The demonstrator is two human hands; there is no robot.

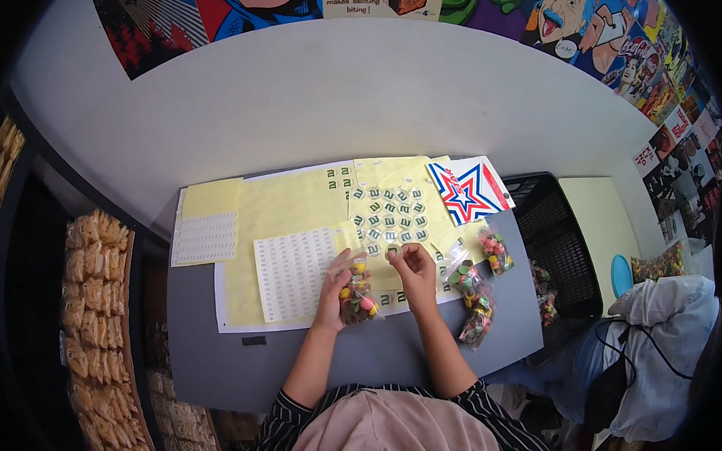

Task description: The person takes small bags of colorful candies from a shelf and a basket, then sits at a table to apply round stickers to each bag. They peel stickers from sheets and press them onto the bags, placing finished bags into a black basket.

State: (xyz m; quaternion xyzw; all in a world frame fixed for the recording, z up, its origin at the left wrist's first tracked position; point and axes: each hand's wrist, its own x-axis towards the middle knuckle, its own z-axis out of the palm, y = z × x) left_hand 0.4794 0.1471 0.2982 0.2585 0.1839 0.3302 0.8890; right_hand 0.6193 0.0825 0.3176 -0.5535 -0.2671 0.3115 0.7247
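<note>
My left hand (331,301) holds a clear plastic bag (360,295) of multicoloured sweets from its left side, above the front part of the sheets. Just right of the bag, my right hand (418,277) pinches a round clear sticker (392,251) with a dark green mark between thumb and fingertips. Behind both hands lies a pale yellow backing sheet (429,178) with rows of similar round stickers (389,207). Beside my left hand is a white sheet of small printed labels (292,276). Several filled sweet bags (477,315) rest to the right of my right forearm.
A grey table (355,358) carries the sheets. At its back right lies a star-printed packet (468,188). A black plastic crate (554,228) with bagged sweets stands beyond the right edge. Racks of packaged snacks (97,311) stand left. A large sweet bag (661,261) sits far right.
</note>
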